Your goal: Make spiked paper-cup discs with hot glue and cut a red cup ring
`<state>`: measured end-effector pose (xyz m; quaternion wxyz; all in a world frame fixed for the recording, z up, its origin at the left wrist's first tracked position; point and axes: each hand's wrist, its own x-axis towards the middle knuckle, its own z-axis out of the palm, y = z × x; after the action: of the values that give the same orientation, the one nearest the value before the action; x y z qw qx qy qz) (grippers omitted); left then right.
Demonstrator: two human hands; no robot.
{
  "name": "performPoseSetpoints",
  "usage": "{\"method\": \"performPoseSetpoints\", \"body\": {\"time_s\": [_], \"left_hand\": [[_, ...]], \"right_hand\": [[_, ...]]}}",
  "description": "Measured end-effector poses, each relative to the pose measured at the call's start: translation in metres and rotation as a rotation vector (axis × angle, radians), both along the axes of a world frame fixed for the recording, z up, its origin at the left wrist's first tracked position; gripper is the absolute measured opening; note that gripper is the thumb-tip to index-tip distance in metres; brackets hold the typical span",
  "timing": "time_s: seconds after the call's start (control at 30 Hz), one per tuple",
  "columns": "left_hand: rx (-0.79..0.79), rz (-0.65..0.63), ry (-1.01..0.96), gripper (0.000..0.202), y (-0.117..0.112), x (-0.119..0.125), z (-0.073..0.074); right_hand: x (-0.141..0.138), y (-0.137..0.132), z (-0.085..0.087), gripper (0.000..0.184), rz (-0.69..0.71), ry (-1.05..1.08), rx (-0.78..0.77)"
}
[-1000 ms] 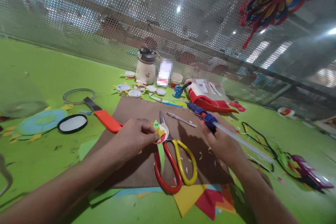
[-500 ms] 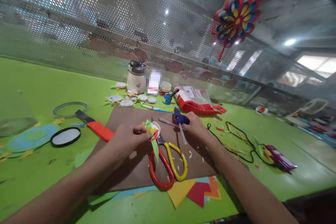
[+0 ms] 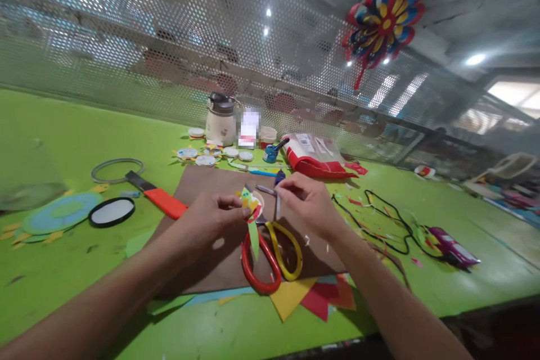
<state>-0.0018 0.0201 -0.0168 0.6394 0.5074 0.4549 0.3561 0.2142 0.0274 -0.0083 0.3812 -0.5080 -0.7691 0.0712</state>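
Observation:
My left hand [image 3: 219, 215] pinches a small paper craft [image 3: 252, 206] of green, yellow and red pieces, with a green strip hanging down from it. A pale round disc shows behind the craft. My right hand [image 3: 310, 202] is closed, thumb and fingertips together, just right of the craft; whatever they hold, if anything, is too small to make out. Close behind those fingertips is the blue glue gun [image 3: 279, 178], partly hidden, with a clear glue stick [image 3: 278, 207] below. Under the craft lie scissors [image 3: 262, 270] with one red and one yellow handle.
A brown board [image 3: 198, 270] lies on the green table [image 3: 54, 124]. An orange cutter [image 3: 164, 202] and black-rimmed disc [image 3: 112, 212] are left. Coloured paper [image 3: 291, 299] lies in front. A black cord [image 3: 392, 247] runs right. Behind stand a jug [image 3: 220, 121] and red-white bag [image 3: 312, 157].
My right hand has come off the glue gun and moved slightly left, its fingertips now pinched near the craft. My left hand still holds the craft. The whole view has shifted slightly.

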Motion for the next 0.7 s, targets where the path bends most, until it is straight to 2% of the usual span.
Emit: {"method": "performPoseSetpoints", "body": {"time_s": [0.07, 0.17, 0.37, 0.5, 0.6, 0.7], "left_hand": [[-0.055, -0.035, -0.097, 0.014, -0.005, 0.003, 0.003], [-0.093, -0.063, -0.180, 0.011, -0.008, 0.006, 0.005], [-0.029, -0.003, -0.065, 0.018, -0.003, 0.006, 0.002], [-0.052, -0.048, -0.028, 0.020, 0.003, 0.005, 0.002], [-0.052, -0.071, -0.020, 0.022, 0.005, 0.004, 0.003], [-0.003, -0.030, -0.001, 0.023, 0.000, 0.006, 0.004]], "right_hand": [[-0.015, -0.013, 0.004, 0.009, 0.048, -0.003, 0.007], [-0.026, -0.023, 0.004, 0.004, 0.044, -0.033, -0.037], [-0.031, -0.024, 0.003, 0.009, 0.017, 0.083, -0.154], [-0.033, -0.025, 0.003, 0.012, 0.040, 0.160, -0.178], [-0.029, -0.025, 0.000, 0.012, 0.054, 0.205, -0.163], [-0.020, -0.022, -0.005, 0.011, 0.047, 0.238, -0.090]]}}
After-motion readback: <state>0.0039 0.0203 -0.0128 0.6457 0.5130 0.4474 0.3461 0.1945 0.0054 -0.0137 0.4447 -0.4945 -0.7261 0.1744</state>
